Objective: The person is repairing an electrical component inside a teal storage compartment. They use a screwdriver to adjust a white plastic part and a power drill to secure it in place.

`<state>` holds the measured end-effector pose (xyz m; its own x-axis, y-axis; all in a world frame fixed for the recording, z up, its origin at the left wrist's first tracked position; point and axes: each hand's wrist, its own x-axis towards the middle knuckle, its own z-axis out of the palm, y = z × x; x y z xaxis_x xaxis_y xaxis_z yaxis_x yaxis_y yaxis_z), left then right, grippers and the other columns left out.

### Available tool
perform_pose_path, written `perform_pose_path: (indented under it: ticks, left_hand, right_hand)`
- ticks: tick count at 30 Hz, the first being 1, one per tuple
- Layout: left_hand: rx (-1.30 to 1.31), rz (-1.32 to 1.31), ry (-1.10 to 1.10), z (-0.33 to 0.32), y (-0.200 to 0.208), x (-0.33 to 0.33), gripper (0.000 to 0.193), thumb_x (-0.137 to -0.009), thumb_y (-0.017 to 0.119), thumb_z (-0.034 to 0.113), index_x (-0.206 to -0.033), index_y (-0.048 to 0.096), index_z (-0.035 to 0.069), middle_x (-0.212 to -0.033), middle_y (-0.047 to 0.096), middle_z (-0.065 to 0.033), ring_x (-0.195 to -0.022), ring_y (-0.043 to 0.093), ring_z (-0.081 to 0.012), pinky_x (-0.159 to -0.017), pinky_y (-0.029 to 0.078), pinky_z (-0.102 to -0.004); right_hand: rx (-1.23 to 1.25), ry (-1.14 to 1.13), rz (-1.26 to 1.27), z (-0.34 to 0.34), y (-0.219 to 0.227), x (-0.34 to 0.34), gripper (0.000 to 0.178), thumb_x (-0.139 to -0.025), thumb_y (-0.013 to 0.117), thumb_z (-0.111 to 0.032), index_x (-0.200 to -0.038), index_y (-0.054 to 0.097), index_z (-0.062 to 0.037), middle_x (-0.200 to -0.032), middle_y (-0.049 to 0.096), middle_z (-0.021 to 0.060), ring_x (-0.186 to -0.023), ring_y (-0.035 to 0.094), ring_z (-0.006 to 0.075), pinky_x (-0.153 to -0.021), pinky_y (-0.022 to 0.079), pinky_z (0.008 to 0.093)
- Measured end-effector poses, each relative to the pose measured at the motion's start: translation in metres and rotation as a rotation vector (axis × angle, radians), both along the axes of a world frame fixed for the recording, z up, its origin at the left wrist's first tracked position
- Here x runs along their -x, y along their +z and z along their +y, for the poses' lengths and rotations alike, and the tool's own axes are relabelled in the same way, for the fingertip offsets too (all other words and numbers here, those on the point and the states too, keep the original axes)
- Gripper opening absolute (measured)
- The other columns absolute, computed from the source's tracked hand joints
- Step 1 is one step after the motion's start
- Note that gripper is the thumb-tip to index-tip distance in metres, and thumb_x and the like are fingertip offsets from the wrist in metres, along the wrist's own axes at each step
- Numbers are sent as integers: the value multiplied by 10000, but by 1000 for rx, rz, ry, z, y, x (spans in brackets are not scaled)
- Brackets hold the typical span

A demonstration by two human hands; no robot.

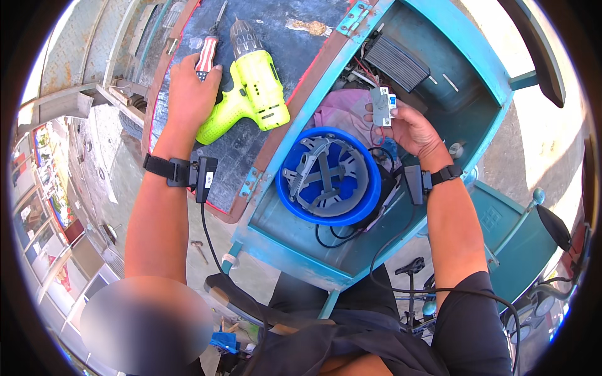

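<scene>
1. Two hands are occupied: our left hand curls fingers and thumb around the screwdriver by its striped handle, beside the green drill on the open lid; whether it is lifted, we cannot tell.
2. Our right hand pinches the small white switch over the teal box, near the upturned blue helmet.
3. We judge both pieces ready in hand, but screwdriver and switch are well apart; how much work is finished or left, we cannot see.
</scene>
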<state>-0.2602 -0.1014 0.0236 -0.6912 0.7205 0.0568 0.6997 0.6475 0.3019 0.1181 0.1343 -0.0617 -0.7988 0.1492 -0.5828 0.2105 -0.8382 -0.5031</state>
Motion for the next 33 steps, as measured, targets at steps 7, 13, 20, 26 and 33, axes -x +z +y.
perform_pose_path:
  ticks: [7,13,20,26,33]
  left_hand:
    - [-6,15,12,2,-1,-1,443,-915,716,238,-1220,640,-74,-1116,684,-267,-1071,655,-391,-970,481,-450]
    - [71,-79,50,3,2,3,534,-918,704,329,-1288,583,-37,-1235,605,-301,-1196,565,-447,-1035,458,-479]
    - [41,-89,47,1,2,3,524,-915,703,331,-1288,588,-20,-1213,609,-293,-1176,571,-447,-1026,461,-483]
    - [39,-68,48,1,-1,3,528,-913,704,339,-1287,590,-15,-1214,599,-289,-1173,571,-447,-1024,461,-482]
    - [26,-42,28,0,-3,5,535,-911,702,342,-1287,589,-21,-1204,598,-296,-1160,576,-452,-1022,463,-482]
  right_hand:
    - [58,-34,-32,1,2,1,617,-900,553,-265,-1464,501,-20,-1362,632,187,-1183,644,301,-852,534,376]
    - [85,-98,1,3,-4,0,528,-955,406,-172,-1439,497,22,-1359,625,191,-1155,638,306,-822,539,395]
    - [100,-74,30,6,-7,-1,540,-954,406,-181,-1448,494,17,-1366,623,181,-1167,640,284,-839,542,391]
    - [92,-54,24,11,-12,-5,563,-919,453,-169,-1451,497,8,-1368,622,163,-1171,637,264,-840,543,386]
    - [36,-26,17,12,-14,-4,649,-855,509,-138,-1490,479,-10,-1325,635,126,-1168,611,224,-871,518,357]
